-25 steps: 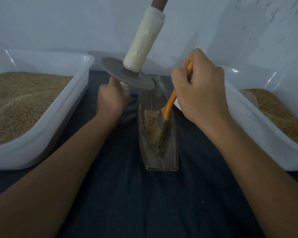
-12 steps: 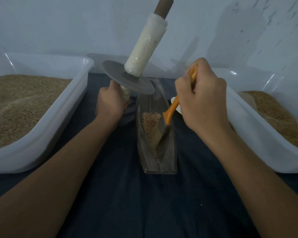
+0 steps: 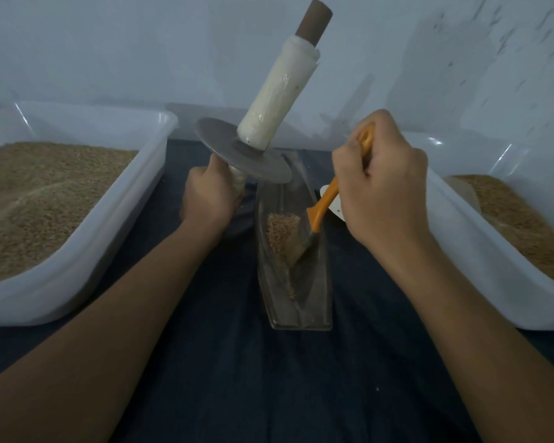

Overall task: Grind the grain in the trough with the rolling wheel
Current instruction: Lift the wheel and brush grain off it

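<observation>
Left hand [image 3: 210, 195] gripping rolling wheel [image 3: 242, 155] handle, right hand [image 3: 381, 187] gripping brush [image 3: 322, 209], seemingly touching grain [image 3: 282, 231]

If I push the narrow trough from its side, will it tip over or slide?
The trough looks narrow and boat-shaped, so it may rock sideways. It seems metal, probably heavy. The dark cloth beneath likely limits sliding.
</observation>
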Available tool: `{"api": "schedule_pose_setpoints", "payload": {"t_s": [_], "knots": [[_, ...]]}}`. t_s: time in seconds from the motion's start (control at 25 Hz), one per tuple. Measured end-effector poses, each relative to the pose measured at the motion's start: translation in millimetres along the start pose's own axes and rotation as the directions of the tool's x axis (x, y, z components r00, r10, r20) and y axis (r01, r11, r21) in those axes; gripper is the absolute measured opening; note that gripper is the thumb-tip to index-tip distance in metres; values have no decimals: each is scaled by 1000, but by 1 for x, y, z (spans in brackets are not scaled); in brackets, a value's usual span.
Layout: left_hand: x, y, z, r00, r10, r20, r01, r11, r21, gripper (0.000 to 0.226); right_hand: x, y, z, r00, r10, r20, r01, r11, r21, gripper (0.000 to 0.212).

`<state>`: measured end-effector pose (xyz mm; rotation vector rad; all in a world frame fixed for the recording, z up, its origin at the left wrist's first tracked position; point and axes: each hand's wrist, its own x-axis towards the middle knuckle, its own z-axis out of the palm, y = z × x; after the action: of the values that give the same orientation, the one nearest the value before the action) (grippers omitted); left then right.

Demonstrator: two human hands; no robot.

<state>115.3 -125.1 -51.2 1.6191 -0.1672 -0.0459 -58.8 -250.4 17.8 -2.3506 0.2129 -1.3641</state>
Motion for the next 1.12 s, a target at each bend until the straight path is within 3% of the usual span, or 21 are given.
{"api": "schedule_pose_setpoints", "payload": {"t_s": [0.2, 0.44, 0.64, 0.88, 1.12], "knots": [[0, 1, 2, 1000, 7, -6, -7, 1000, -17, 35, -3, -5, -9, 996, -70, -49, 75, 990, 120, 20], [-3, 2, 0, 1000, -7, 3, 7, 1000, -13, 36, -1, 2, 2, 996, -89, -30, 89, 996, 6, 19], [-4, 4, 0, 1000, -18, 6, 18, 999, -44, 44, -5, -5, -8, 990, -120, -74, 130, 982, 137, 17], [-5, 5, 2, 999, -33, -18, 33, 999, -14, 33, -5, 9, 11, 990, -113, -83, 117, 992, 49, 17], [-6, 5, 1, 999, -37, 4, 37, 999, -22, 45, -8, 11, 1, 980, -138, -143, 155, 981, 117, 16]]}}
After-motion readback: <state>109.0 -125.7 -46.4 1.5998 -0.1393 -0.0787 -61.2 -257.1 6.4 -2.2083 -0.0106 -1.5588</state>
